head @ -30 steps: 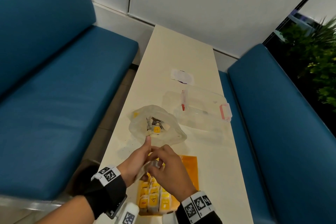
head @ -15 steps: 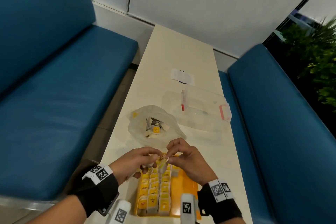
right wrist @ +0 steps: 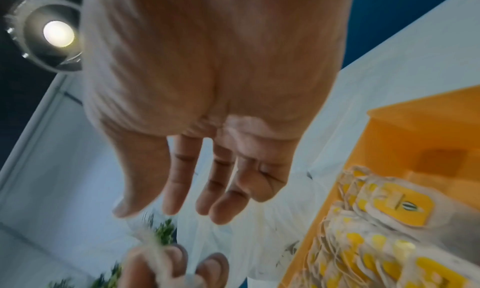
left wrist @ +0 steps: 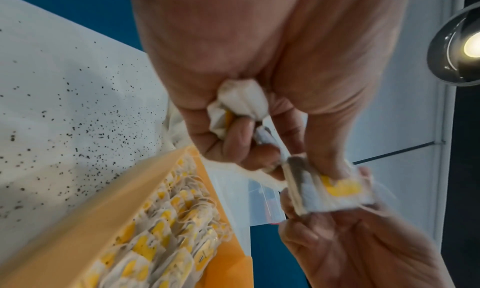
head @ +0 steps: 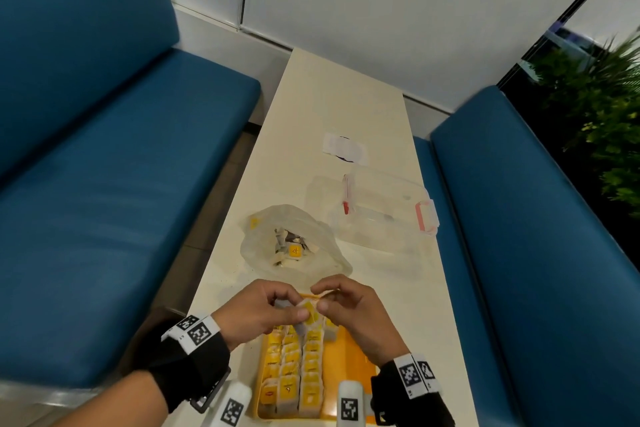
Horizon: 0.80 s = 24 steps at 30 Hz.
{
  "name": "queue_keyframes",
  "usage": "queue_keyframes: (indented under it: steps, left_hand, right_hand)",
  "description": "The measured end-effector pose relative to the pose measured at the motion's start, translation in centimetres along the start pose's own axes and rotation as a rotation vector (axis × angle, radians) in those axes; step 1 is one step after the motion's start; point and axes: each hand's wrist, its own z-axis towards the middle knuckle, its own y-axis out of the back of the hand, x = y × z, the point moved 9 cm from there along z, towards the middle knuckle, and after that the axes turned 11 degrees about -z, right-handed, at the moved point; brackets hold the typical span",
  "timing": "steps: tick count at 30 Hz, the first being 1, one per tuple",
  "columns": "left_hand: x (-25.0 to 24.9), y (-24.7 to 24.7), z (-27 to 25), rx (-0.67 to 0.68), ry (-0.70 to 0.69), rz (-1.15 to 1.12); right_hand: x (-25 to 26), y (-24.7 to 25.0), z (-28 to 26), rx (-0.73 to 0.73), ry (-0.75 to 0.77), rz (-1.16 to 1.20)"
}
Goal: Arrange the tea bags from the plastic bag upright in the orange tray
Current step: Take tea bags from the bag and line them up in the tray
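Note:
My left hand [head: 294,308] and right hand [head: 325,298] meet over the far end of the orange tray [head: 353,374]. Between them they pinch one white tea bag [head: 309,315] with a yellow tag [left wrist: 340,188]. The left wrist view shows more crumpled tea bags [left wrist: 241,104] bunched in the left palm. Rows of upright tea bags [head: 298,374] fill the tray's left part. Just beyond the hands lies the thin plastic bag [head: 263,253], with several tea bags [head: 294,250] inside.
A clear lidded box [head: 381,208] with pink clasps stands behind the plastic bag on the right. A white paper patch [head: 343,147] lies farther back. Blue benches [head: 104,184] flank the narrow cream table [head: 346,97]. Dark tea crumbs [left wrist: 64,128] speckle the tabletop left of the tray.
A second ago the right hand covered the tray's rows and the left thumb pointed up. Both hands now sit at the tray's far end, still holding a tea bag between them.

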Motion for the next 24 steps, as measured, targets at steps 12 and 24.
queue_keyframes:
  steps: [12, 24]
  left_hand:
    - [0.8, 1.7, -0.2, -0.223, -0.085, 0.195]
    - [6.1, 5.7, -1.1, -0.407, 0.179, 0.547]
  right_hand:
    - [-3.8, 1.8, -2.1, -0.249, -0.170, 0.137]
    - [-10.2, 2.7, -1.5, 0.060, -0.458, -0.670]
